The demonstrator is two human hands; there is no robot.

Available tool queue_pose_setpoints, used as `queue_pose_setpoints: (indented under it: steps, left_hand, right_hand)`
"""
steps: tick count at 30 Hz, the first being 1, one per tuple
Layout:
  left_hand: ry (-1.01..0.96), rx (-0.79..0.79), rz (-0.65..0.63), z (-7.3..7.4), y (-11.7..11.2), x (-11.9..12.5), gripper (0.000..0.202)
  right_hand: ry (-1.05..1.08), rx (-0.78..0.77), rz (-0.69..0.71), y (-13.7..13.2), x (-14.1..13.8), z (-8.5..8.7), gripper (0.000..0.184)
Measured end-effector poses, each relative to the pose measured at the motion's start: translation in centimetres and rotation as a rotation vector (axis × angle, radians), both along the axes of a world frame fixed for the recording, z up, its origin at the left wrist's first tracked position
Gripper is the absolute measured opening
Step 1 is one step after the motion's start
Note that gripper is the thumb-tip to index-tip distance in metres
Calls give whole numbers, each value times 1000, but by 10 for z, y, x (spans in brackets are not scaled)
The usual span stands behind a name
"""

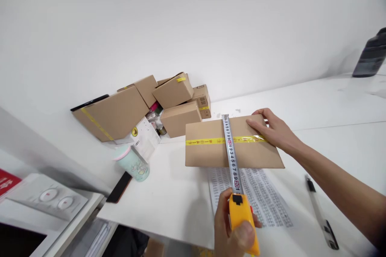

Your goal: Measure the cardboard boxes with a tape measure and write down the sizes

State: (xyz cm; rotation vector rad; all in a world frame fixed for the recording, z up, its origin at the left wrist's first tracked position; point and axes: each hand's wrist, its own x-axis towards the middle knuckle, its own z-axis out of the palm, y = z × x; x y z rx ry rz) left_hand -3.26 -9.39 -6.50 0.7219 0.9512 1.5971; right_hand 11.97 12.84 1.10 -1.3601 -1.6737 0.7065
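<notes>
My left hand (233, 231) is closed round a yellow tape measure (241, 217) near the table's front edge. Its metal blade (230, 148) runs away from me across a cardboard box (208, 154), past the yellow tape strip, with its end hook at the box's far edge. About 18 on the scale lies at the near edge. My right hand (269, 128) grips the box at its far right corner, thumb on the upper face and fingers partly hidden behind. Beneath the box, a printed sheet of numbers (271, 204) lies on the table, partly covered.
Several cardboard boxes (181, 118) are piled against the wall at the back left. A mint tumbler (132, 164) stands beside a dark phone-like slab (119, 188). A pen (321, 213) lies at right, and a dark bottle (369, 56) stands far right.
</notes>
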Motion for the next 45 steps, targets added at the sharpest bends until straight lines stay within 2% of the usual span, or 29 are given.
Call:
queue_pose_setpoints:
  steps: [5,8,11,15,18,22,27,30,36,45]
  left_hand:
    - [-23,8,-15,-4,-4,0,74]
    - [-45,-10,-14,-8,-3,0,77]
    - [-39,-31,-18,-9,-1,0,77]
    - [1,-44,-5,-9,1,-1,77]
    - [45,-84,11,-13,-2,-1,79]
    - [91,-116,28,-23,-7,-2,81]
    - [109,-107,34,-33,-12,-3,85]
    - [110,-92,29,-33,-15,0,87]
    - [4,16,-3,-27,-12,11,77]
    - [32,78,-88,-39,-11,-6,80]
  right_hand:
    - [-67,44,-23,3,2,4,40]
    - [-176,159,-9,9,1,7,35]
    - [-295,323,94,14,-4,8,28]
    - [-501,614,146,16,-11,6,45]
    - [-678,701,136,12,-16,9,53]
    - [-809,739,123,6,-22,15,57]
    - [-822,705,107,6,-24,15,55]
    - [-819,709,102,8,-23,14,55]
    - [-866,734,105,6,-23,16,55]
    - [-861,751,108,0,-23,17,53]
